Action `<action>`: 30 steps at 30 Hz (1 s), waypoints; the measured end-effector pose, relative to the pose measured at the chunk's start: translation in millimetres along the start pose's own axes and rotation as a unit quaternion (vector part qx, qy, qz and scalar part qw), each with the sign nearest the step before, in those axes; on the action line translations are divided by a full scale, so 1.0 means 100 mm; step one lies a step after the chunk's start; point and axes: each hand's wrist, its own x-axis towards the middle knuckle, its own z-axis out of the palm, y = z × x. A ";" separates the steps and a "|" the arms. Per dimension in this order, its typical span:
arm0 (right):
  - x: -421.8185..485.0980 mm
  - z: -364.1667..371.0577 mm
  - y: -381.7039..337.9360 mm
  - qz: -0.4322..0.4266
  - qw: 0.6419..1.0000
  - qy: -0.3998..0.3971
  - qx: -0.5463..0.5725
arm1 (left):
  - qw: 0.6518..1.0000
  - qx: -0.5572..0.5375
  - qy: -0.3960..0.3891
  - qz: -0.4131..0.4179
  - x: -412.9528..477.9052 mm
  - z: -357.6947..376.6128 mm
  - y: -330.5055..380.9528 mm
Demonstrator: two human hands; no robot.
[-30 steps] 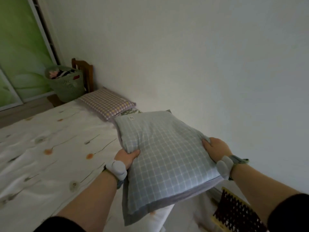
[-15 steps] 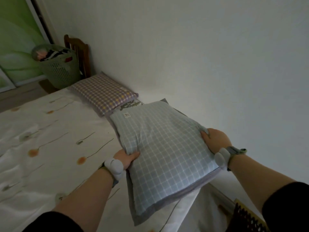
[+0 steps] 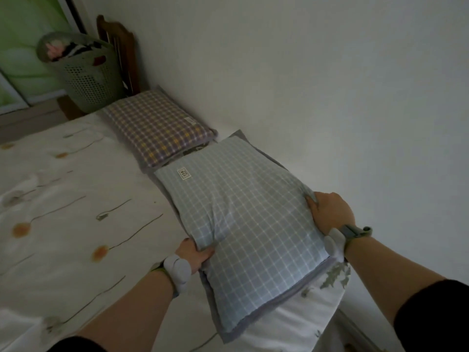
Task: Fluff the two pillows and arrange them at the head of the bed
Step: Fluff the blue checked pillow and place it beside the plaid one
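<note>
Plain white wall [image 3: 330, 72] ran along the far side of a bed [image 3: 63, 212] covered in a cream sheet printed with orange long-stemmed flowers. Compared with the earlier frames, the pale blue checked pillow [image 3: 243, 224] had come down and forward: it lay flat on the sheet beside the wall, its far corner at 12 o'clock touching or slightly overlapping the purple-and-yellow plaid pillow [image 3: 157, 128], which sat further along at 11 o'clock, where it had been before. The left hand [image 3: 194, 255] was closed on the blue pillow's near-left edge at 7 o'clock, fabric bunched under the thumb. The right hand [image 3: 330, 212] gripped the wall-side edge at 3 o'clock, fingers curled onto the cover. Both wrists wore white bands. A small white label [image 3: 183, 173] was sewn near the blue pillow's far-left corner, and another sat on the plaid pillow; the print on both was too small to read. At 10 o'clock a green perforated plastic laundry basket [image 3: 86, 82] stood beside the dark wooden headboard [image 3: 119, 41].
</note>
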 end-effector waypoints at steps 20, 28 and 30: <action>0.37 1.53 0.49 0.190 0.942 -0.275 0.043 | 0.961 -0.085 0.024 -0.263 1.46 0.94 -0.33; 0.47 1.73 0.51 0.285 0.923 -0.211 0.152 | 0.988 -0.073 -0.045 -0.125 1.64 1.06 -0.13; 0.43 1.75 0.51 0.263 0.927 -0.233 0.130 | 0.989 -0.019 -0.047 -0.140 1.64 1.08 -0.09</action>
